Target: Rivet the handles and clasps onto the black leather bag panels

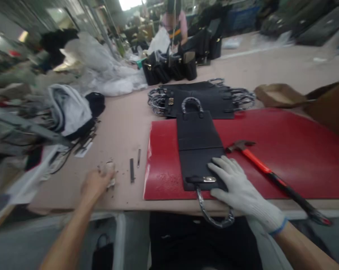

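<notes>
A black leather bag piece point(200, 144) lies unfolded on a red mat point(163, 165). It has a plastic-wrapped handle point(192, 100) at the far end and another loop handle point(214, 221) hanging over the table's front edge. Near that edge, a strap with a shiny metal clasp point(208, 179) sits on the piece. My right hand point(235, 183), in a white knit glove, rests on it with fingers spread. Bare and a little blurred, my left hand point(97, 182) is at the tabletop, fingers curled round a small whitish object point(110, 168) whose kind is unclear.
A claw hammer point(266, 170) lies on the mat, right of my glove. Two thin metal tools point(132, 170) are beside my left hand. Behind are stacked bag pieces point(197, 99), finished black bags point(169, 67), a cardboard tray point(280, 95) and a person point(183, 24).
</notes>
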A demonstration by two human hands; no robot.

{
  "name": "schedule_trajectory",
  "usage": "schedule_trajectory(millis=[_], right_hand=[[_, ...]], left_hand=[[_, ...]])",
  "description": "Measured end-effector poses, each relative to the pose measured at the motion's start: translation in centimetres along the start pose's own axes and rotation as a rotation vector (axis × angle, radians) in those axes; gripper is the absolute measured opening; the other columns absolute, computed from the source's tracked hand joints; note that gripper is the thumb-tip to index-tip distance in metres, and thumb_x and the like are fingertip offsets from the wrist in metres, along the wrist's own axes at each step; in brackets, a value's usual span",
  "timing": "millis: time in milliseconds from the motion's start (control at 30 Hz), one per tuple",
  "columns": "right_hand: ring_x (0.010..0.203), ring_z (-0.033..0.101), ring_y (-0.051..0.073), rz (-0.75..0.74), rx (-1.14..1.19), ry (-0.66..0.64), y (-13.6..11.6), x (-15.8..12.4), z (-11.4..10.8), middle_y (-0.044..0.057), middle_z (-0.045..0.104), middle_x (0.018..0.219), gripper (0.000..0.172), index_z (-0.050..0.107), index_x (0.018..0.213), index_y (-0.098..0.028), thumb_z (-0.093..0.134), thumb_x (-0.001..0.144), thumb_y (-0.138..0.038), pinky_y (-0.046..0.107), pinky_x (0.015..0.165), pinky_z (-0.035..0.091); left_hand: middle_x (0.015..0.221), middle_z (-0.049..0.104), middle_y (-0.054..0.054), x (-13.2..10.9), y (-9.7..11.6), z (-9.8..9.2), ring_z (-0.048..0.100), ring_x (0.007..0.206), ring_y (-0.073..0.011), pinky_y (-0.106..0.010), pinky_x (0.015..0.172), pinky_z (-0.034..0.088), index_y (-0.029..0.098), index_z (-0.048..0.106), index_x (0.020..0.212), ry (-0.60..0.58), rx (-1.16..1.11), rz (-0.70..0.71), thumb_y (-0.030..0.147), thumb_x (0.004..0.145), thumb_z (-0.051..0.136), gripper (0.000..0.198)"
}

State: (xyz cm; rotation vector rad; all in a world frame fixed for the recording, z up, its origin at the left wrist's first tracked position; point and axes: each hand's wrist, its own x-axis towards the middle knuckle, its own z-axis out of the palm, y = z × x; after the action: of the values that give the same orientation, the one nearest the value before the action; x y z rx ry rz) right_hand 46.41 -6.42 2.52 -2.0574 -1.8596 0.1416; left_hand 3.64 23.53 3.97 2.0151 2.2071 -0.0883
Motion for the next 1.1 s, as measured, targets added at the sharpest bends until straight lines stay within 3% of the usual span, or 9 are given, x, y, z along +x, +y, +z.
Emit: schedule_trajectory(millis=[133, 333, 400, 500, 567, 667, 867, 1000, 1100], right_hand=[[0.151, 0.031, 0.040, 0.053, -0.007, -0.036, -0.9, -0.1, -0.6, 0.014, 0.043, 0.158, 0.074, 0.057, 0.146, -0.021, 0.077, 0.076, -0.031, 0.065, 0.126, 0.021], [0.151, 0.030, 0.040, 0.065, 0.019, -0.041, -1.1, -0.2, -0.8, 0.014, 0.044, 0.159, 0.074, 0.056, 0.146, -0.021, 0.078, 0.076, -0.030, 0.066, 0.126, 0.021], [0.151, 0.030, 0.041, 0.067, 0.013, -0.042, -1.2, -0.1, -0.8, 0.014, 0.044, 0.158, 0.074, 0.056, 0.146, -0.021, 0.078, 0.076, -0.031, 0.067, 0.125, 0.022], [0.150, 0.031, 0.041, 0.063, 0.004, -0.045, -1.3, 0.0, -0.8, 0.014, 0.044, 0.158, 0.075, 0.056, 0.147, -0.020, 0.078, 0.077, -0.031, 0.067, 0.124, 0.022], [0.150, 0.031, 0.041, 0.062, 0.002, -0.047, -1.4, 0.0, -0.9, 0.014, 0.044, 0.158, 0.076, 0.055, 0.148, -0.020, 0.079, 0.077, -0.030, 0.067, 0.125, 0.022], [0.151, 0.030, 0.041, 0.069, 0.001, -0.057, -1.3, 0.0, -0.8, 0.014, 0.043, 0.159, 0.077, 0.056, 0.148, -0.019, 0.081, 0.076, -0.032, 0.065, 0.126, 0.021], [0.151, 0.030, 0.041, 0.067, -0.003, -0.054, -1.2, 0.1, -0.6, 0.013, 0.043, 0.159, 0.077, 0.056, 0.147, -0.019, 0.082, 0.077, -0.035, 0.065, 0.126, 0.021], [0.151, 0.029, 0.041, 0.070, 0.006, -0.051, -1.3, 0.1, -0.7, 0.013, 0.044, 0.159, 0.076, 0.057, 0.147, -0.019, 0.081, 0.077, -0.034, 0.066, 0.126, 0.021], [0.151, 0.029, 0.041, 0.075, 0.009, -0.045, -1.4, 0.1, -0.7, 0.013, 0.043, 0.159, 0.077, 0.057, 0.146, -0.019, 0.082, 0.075, -0.033, 0.065, 0.127, 0.021]], left_hand=[[0.094, 0.074, -0.020, 3.1, -1.0, 1.0, 0.070, 0.095, -0.0409, -0.043, 0.076, 0.053, 0.016, 0.068, 0.086, -0.188, 0.097, 0.087, 0.064, 0.079, 0.057, 0.050], [0.056, 0.060, -0.010, 2.9, -0.5, -0.2, 0.065, 0.068, -0.0361, -0.039, 0.058, 0.044, 0.023, 0.056, 0.056, -0.192, 0.042, 0.106, 0.054, 0.074, 0.066, 0.037], [0.056, 0.061, -0.008, 2.2, -0.9, -0.5, 0.064, 0.065, -0.0340, -0.039, 0.057, 0.046, 0.022, 0.058, 0.059, -0.115, -0.250, 0.065, 0.049, 0.069, 0.072, 0.032], [0.067, 0.068, -0.003, -0.2, -0.6, -0.9, 0.069, 0.072, -0.0276, -0.039, 0.064, 0.056, 0.021, 0.059, 0.070, -0.031, -0.932, 0.082, 0.045, 0.062, 0.084, 0.036], [0.074, 0.071, 0.000, -2.8, 1.1, -1.0, 0.071, 0.079, -0.0240, -0.036, 0.071, 0.060, 0.020, 0.059, 0.075, -0.010, -1.266, 0.147, 0.046, 0.056, 0.092, 0.046], [0.089, 0.076, -0.004, -7.3, 5.1, -0.2, 0.073, 0.088, -0.0227, -0.032, 0.077, 0.062, 0.018, 0.065, 0.081, -0.016, -1.474, 0.267, 0.048, 0.061, 0.094, 0.046], [0.117, 0.074, -0.012, -13.6, 11.2, 4.5, 0.072, 0.107, -0.0256, -0.039, 0.096, 0.060, 0.015, 0.070, 0.113, -0.065, -1.345, 0.628, 0.036, 0.092, 0.074, 0.030], [0.119, 0.073, -0.011, -14.8, 11.9, 6.1, 0.072, 0.108, -0.0239, -0.039, 0.101, 0.058, 0.017, 0.066, 0.117, 0.052, -1.207, 0.741, 0.021, 0.088, 0.076, 0.031], [0.117, 0.074, -0.011, -14.7, 11.8, 6.0, 0.073, 0.105, -0.0237, -0.035, 0.093, 0.062, 0.016, 0.067, 0.110, 0.044, -1.212, 0.729, 0.019, 0.087, 0.076, 0.024]])
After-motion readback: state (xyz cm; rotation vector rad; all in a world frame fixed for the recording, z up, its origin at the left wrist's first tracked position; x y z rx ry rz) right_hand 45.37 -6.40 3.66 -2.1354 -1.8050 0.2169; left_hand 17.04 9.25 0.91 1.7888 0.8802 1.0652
